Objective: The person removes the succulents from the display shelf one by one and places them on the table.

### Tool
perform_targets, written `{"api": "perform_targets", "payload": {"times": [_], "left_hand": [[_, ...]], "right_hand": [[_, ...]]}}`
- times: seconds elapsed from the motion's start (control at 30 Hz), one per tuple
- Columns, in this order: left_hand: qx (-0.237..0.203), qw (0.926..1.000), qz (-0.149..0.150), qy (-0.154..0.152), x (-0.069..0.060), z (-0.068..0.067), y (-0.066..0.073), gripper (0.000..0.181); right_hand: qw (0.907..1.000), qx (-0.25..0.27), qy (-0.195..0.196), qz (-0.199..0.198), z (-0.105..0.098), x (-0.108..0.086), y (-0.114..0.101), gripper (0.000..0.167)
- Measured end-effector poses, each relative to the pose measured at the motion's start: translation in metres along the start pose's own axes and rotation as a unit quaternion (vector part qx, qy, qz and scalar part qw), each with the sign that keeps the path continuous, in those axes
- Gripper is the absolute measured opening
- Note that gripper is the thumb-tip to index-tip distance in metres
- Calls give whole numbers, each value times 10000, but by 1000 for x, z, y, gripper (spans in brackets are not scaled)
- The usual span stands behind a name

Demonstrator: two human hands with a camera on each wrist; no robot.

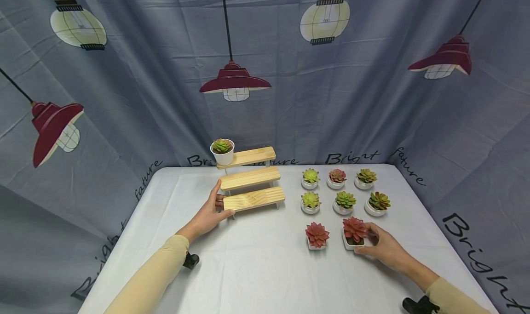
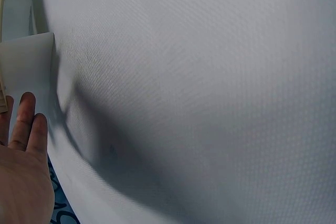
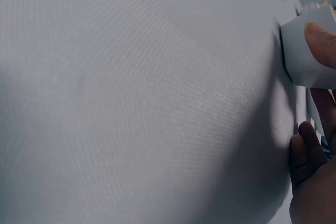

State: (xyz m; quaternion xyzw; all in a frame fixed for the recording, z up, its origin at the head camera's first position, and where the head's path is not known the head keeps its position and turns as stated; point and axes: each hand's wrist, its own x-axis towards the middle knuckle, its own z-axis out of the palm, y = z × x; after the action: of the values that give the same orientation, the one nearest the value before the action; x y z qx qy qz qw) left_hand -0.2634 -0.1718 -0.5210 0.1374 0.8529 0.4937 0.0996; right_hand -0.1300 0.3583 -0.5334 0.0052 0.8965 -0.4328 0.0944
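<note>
A three-tier display stand point(image 1: 250, 178) with pale wooden shelves and white supports stands on the table. My left hand point(image 1: 207, 215) holds its left end, the thumb by the bottom shelf and the index finger at the middle one. In the left wrist view some fingers point(image 2: 23, 121) lie along the white side support. On the top shelf's left end sits a potted succulent point(image 1: 222, 151). My right hand point(image 1: 385, 245) pinches the square white pot point(image 3: 310, 51) of a red succulent point(image 1: 354, 230). Whether that pot touches the cloth is hard to tell.
Left of the held plant is another red succulent point(image 1: 317, 235). Behind them are two rows of small potted succulents, among them a green one point(image 1: 344, 201) and a reddish one point(image 1: 337, 178). A printed curtain point(image 1: 273, 121) hangs behind the white-covered table point(image 1: 265, 268).
</note>
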Motion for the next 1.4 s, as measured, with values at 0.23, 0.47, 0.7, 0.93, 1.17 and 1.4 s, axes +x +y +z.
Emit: {"api": "perform_targets", "payload": {"times": [0.23, 0.47, 0.7, 0.93, 1.17, 1.4], "left_hand": [[17, 10000, 68, 12, -1, 0, 0, 113], [21, 10000, -2, 5, -1, 0, 2, 114], [21, 10000, -53, 22, -1, 0, 3, 114], [30, 10000, -62, -8, -1, -1, 4, 114], [28, 10000, -52, -18, -1, 0, 4, 113], [18, 10000, -13, -19, 0, 0, 1, 114]], "right_hand": [[9998, 183, 26, -41, 2, -1, 2, 81], [9991, 395, -32, -152, 3, -1, 4, 75], [9992, 376, -79, -136, 3, 0, 5, 79], [9994, -310, -168, -16, -3, -2, 6, 100], [9995, 70, -119, -301, -21, -8, 13, 71], [9943, -47, 643, -850, -39, -14, 8, 50]]}}
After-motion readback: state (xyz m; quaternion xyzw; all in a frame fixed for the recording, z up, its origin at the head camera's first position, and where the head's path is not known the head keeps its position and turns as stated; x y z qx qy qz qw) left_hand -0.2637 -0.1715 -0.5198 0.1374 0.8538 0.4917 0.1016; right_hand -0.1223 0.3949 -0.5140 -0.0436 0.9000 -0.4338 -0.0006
